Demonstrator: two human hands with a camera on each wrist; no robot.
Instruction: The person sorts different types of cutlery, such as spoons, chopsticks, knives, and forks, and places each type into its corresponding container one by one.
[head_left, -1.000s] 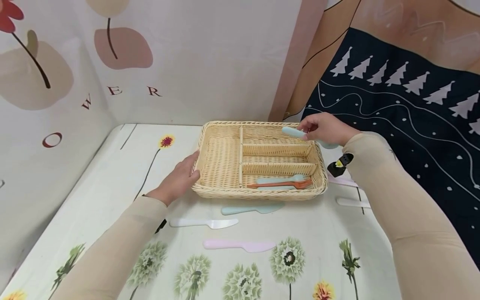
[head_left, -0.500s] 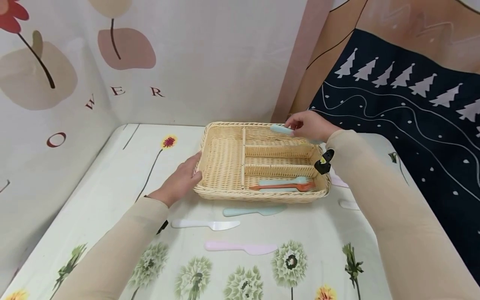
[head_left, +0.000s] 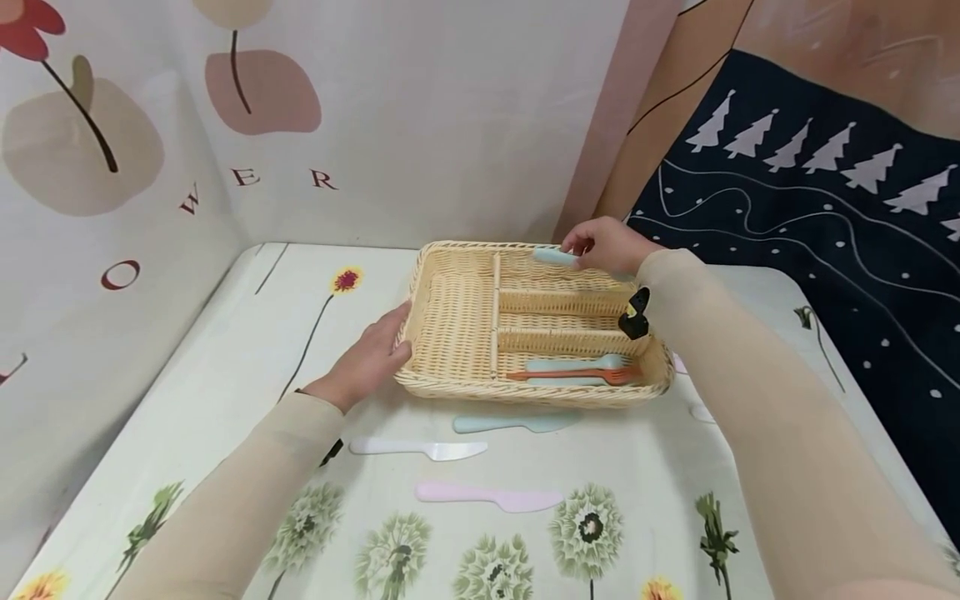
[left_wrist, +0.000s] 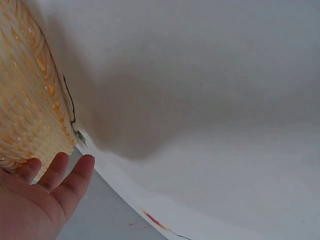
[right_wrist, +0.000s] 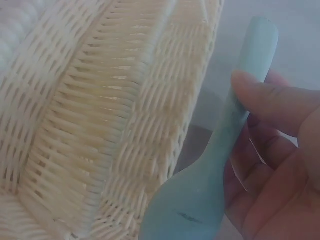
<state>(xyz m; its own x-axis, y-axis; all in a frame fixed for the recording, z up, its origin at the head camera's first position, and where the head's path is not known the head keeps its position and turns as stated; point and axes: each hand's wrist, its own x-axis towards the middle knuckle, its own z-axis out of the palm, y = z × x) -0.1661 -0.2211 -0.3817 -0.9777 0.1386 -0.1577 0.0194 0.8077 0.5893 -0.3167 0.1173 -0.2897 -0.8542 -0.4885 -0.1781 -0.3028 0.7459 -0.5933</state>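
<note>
A light blue spoon (right_wrist: 192, 187) is pinched at its handle between the thumb and fingers of my right hand (head_left: 609, 244). In the head view the spoon's handle end lies over the far right compartment of a wicker basket (head_left: 457, 385); its bowl is hidden there by the hand and sleeve. My left hand (head_left: 367, 358) rests against the basket's left end, fingers fairly straight along the outer wall in the left wrist view. An orange fork (head_left: 573, 376) lies over light blue cutlery (head_left: 615, 362) in the near right compartment.
In front of the basket lie a light blue knife (head_left: 517, 423), a white knife (head_left: 418, 449) and a pink knife (head_left: 489, 497). Parts of white and pink pieces show beside the right sleeve. A printed curtain (head_left: 450, 125) stands behind the table.
My right hand has moved left with the spoon, from beyond the basket's right end to above its far right compartment. My left hand stays at the basket's left end.
</note>
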